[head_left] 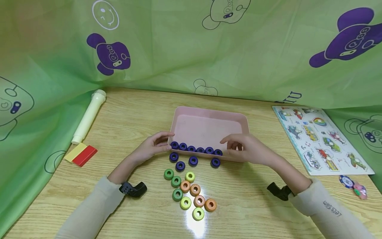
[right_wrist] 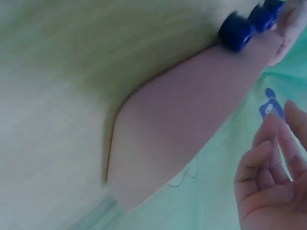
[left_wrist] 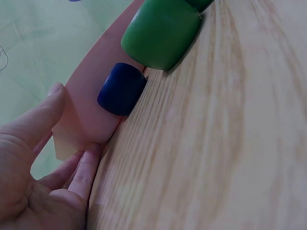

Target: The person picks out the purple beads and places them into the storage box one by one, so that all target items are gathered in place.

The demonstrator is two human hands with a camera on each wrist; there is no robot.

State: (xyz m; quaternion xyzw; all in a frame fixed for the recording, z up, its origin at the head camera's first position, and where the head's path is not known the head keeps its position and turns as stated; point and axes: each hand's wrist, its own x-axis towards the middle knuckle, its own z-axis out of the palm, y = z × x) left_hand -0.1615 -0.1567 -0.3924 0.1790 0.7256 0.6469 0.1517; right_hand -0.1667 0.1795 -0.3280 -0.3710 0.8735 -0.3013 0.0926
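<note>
At the front left corner of a pink tray [head_left: 209,127], my left hand [head_left: 150,146] grips the wall, thumb and fingers about the corner. Inside the tray, a row of several dark blue rings [head_left: 209,153] lines the front wall. My right hand [head_left: 249,147] hovers over the tray's right end with fingers bent loosely and nothing between them; the right wrist view shows its thumb [right_wrist: 296,120] apart from the fingers. Several more blue rings [head_left: 189,163] lie on the table just before the tray. Nearer me are green rings [head_left: 177,199], yellow rings [head_left: 198,218] and orange rings [head_left: 210,209].
A pale microphone-shaped stick [head_left: 88,118] lies at the left, with a yellow and red block [head_left: 85,156] below it. A picture puzzle board [head_left: 316,142] lies at the right beside small round pieces [head_left: 346,181]. A green printed curtain [head_left: 167,49] hangs behind the table.
</note>
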